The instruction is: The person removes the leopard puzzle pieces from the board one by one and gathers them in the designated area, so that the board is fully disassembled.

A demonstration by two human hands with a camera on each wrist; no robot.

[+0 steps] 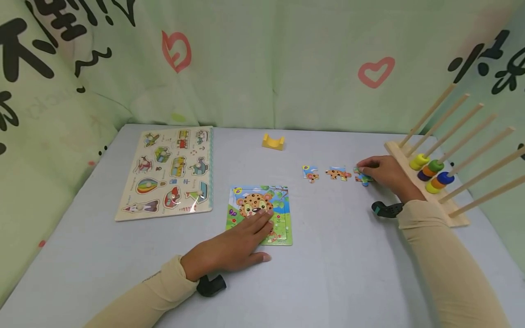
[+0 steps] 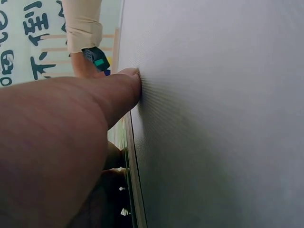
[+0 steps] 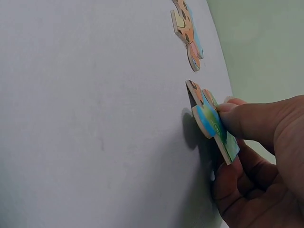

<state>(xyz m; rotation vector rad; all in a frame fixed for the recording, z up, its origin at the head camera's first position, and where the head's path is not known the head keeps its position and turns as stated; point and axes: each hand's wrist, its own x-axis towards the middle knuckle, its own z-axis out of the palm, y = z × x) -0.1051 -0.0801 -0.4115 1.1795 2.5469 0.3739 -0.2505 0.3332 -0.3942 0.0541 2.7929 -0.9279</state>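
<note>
R hand (image 1: 388, 175) w/ fingers pinching puzzle piece (image 1: 362, 178), well right of puzzle board (image 1: 289, 230); L hand (image 1: 234, 247) on board, fingers straight, thumb apart. Piece prob. light, stiff, slick-faced; hold by edges.

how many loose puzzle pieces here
3: first piece and second piece right of the leopard puzzle, third piece pinched by the right hand; the left hand may hide more.
</note>
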